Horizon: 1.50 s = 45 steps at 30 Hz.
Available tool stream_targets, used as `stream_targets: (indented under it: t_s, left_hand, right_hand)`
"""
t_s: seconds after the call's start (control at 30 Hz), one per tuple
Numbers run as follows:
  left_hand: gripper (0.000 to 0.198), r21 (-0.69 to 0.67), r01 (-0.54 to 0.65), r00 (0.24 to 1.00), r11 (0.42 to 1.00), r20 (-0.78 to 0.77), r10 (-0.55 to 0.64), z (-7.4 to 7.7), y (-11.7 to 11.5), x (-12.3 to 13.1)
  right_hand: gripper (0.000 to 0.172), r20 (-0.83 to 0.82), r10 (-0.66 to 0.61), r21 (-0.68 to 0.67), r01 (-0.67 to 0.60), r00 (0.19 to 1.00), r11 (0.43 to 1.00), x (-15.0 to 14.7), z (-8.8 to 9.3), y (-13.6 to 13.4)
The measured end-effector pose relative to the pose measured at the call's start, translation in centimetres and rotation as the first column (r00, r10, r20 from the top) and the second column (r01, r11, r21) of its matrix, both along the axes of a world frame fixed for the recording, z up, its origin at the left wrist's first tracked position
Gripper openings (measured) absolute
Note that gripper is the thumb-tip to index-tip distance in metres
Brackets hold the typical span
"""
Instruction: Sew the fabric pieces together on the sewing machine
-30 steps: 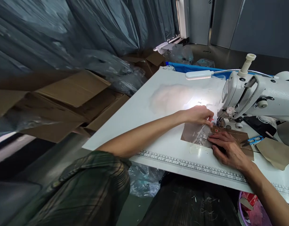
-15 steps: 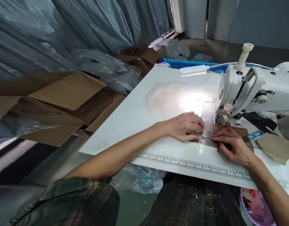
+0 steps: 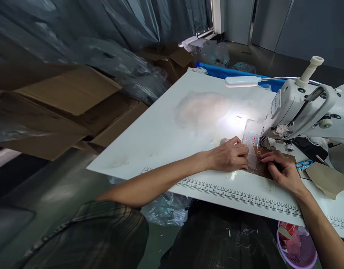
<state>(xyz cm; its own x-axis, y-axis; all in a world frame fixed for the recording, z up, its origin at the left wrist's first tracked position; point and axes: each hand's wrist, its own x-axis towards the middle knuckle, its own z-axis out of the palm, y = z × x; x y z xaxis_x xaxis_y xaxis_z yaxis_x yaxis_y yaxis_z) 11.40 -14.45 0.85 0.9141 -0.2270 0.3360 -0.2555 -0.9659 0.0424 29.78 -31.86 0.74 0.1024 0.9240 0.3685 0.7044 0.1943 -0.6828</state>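
Note:
A sheer strip of fabric with small red motifs (image 3: 249, 144) lies in front of the sewing machine's needle area. My left hand (image 3: 229, 155) is closed on its left side, fingers curled down against the table, with a bunch of clear material showing behind the knuckles. Under the strip's right part is a brown plate (image 3: 264, 170). Over that plate rests my right hand (image 3: 282, 170), its bent fingers and thumb apart, the fingertips close to the strip's edge. The white sewing machine (image 3: 289, 104) stands just beyond both hands.
Blue thread snips (image 3: 304, 164) and a tan paper piece (image 3: 329, 179) lie right of my right hand. A printed ruler (image 3: 233, 195) runs along the table's front edge. Below is a purple basket (image 3: 306, 248) with scraps. Open cardboard boxes (image 3: 68, 89) stand at left.
The view has shifted. My left hand has turned and its fingers have closed down on the strip. My right fingers have lifted and parted from it; more red motifs show.

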Motion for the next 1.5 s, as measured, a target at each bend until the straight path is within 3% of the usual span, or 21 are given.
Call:
stream_targets:
  t_s: [0.13,0.3,0.43,0.57,0.67,0.8,0.9,1.03,1.13,1.2,1.27,1.4,1.5]
  left_hand:
    - [0.028,-0.108,-0.011,0.999,0.994,-0.033,0.007,-0.1,-0.1,0.0]
    - [0.025,-0.172,-0.034,0.997,0.985,-0.078,0.021,-0.2,-0.2,0.1]
    - [0.030,-0.197,-0.001,1.000,0.980,0.010,0.003,0.0,-0.2,0.0]
    - [0.038,-0.199,-0.251,0.962,0.947,0.062,0.267,0.6,-0.2,0.4]
    - [0.034,-0.056,-0.358,0.934,0.932,-0.025,0.357,1.0,0.1,1.1]
    - [0.033,0.138,-0.264,0.945,0.955,-0.163,0.285,1.4,1.5,3.1]
    - [0.036,0.188,-0.216,0.939,0.958,-0.229,0.256,2.0,3.0,4.5]
    - [0.030,0.052,-0.233,0.962,0.971,-0.137,0.238,2.8,4.1,4.1]
    - [0.018,-0.127,-0.034,0.997,0.991,-0.078,0.024,2.7,3.9,2.6]
    - [0.016,-0.224,0.100,0.989,0.969,-0.086,-0.122,2.1,3.6,1.7]
    - [0.017,-0.282,0.147,0.981,0.948,-0.080,-0.176,1.1,3.1,1.4]
    - [0.027,-0.241,0.133,0.988,0.961,-0.041,-0.147,-0.3,1.9,1.9]
    - [0.023,-0.173,0.139,0.990,0.975,0.005,-0.140,-0.5,1.3,2.0]
  right_hand:
    - [0.023,0.051,-0.073,0.063,0.069,0.996,0.996,0.5,-0.3,0.3]
    - [0.029,0.187,0.017,0.014,-0.020,0.982,1.000,0.0,-0.3,0.3]
    - [0.035,0.322,0.108,-0.034,-0.102,0.941,0.994,-0.3,-0.6,0.2]
    - [0.036,0.357,0.105,-0.048,-0.093,0.928,0.994,-0.6,-0.9,0.1]
    - [0.037,0.363,0.089,-0.032,-0.083,0.927,0.996,-0.8,-0.9,0.1]
    - [0.036,0.415,0.055,-0.034,-0.045,0.908,0.998,-0.9,-0.7,0.3]
    - [0.038,0.441,0.014,-0.064,0.016,0.897,0.998,-0.8,-0.7,0.8]
    - [0.041,0.415,0.015,-0.103,0.030,0.910,0.994,-0.4,-0.9,1.1]
    - [0.043,0.382,0.029,-0.119,0.018,0.924,0.993,-0.1,-1.1,1.1]
    - [0.045,0.342,0.027,-0.126,0.017,0.939,0.992,0.2,-1.0,1.2]
    - [0.047,0.302,0.034,-0.130,0.006,0.953,0.991,0.5,-0.8,1.3]
    - [0.042,0.251,0.107,-0.158,-0.069,0.962,0.985,1.2,0.0,1.6]
    - [0.039,0.220,0.112,-0.151,-0.080,0.969,0.985,1.2,0.1,1.7]
